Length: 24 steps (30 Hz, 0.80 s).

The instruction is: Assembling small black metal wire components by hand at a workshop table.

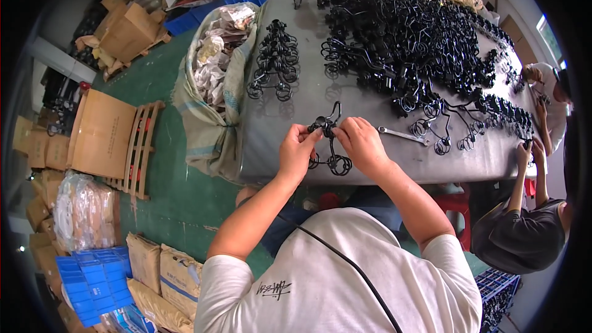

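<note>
Both hands grip one black wire piece (330,140) with curled loops, low over the near edge of the grey table (308,95). My left hand (297,149) pinches its left side near a dark round part. My right hand (359,142) holds its right side. A silver wrench (404,135) lies on the table just right of my right hand. A neat stack of the same black wire pieces (275,61) sits at the table's left. A big tangled heap of them (413,40) covers the far right half.
An open sack of crumpled paper (213,68) stands against the table's left edge. A person in a dark shirt (521,234) works at my right, another further back. Cardboard boxes (102,132), a wooden pallet, sacks and blue crates (92,280) line the green floor at left.
</note>
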Tool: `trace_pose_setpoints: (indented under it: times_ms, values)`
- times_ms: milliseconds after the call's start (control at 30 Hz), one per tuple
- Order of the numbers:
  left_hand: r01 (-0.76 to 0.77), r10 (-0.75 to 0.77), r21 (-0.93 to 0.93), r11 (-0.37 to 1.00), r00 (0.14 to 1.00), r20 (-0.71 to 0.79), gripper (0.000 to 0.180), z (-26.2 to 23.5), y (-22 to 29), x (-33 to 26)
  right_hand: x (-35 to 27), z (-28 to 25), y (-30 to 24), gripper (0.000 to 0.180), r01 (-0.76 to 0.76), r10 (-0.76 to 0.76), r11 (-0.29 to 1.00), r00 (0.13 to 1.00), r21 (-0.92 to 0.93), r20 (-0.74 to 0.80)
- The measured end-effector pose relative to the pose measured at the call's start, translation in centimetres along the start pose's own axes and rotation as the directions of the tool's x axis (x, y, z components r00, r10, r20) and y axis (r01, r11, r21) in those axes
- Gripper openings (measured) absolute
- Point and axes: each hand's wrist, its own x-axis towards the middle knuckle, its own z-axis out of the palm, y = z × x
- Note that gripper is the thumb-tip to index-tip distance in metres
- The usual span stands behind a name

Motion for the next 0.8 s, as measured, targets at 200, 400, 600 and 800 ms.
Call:
trace_pose_setpoints:
  times_ms: [200, 400, 600, 800]
  values:
    - [-0.011, 0.011, 0.039, 0.999, 1.0, -0.007, 0.024, 0.0, 0.0, -0.1, 0.3, -0.4, -1.1, 0.023, -0.044, 0.044, 0.996, 0.999, -0.072, 0.004]
    - [-0.053, 0.053, 0.078, 0.996, 0.999, -0.003, 0.024, 0.2, 0.2, -0.4, 0.5, -0.5, -0.4, 0.035, -0.279, 0.301, 0.952, 0.929, -0.129, 0.216]
    - [-0.076, 0.078, 0.093, 0.993, 0.997, -0.012, 0.024, 0.4, -0.1, -0.3, 0.2, 0.2, -0.4, 0.037, -0.388, 0.377, 0.921, 0.91, 0.037, 0.174]
    - [-0.033, 0.035, 0.175, 0.984, 0.999, -0.012, 0.023, 0.7, 0.4, -0.8, -0.7, 0.8, -0.6, 0.037, -0.209, 0.209, 0.978, 0.978, 0.004, 0.013]
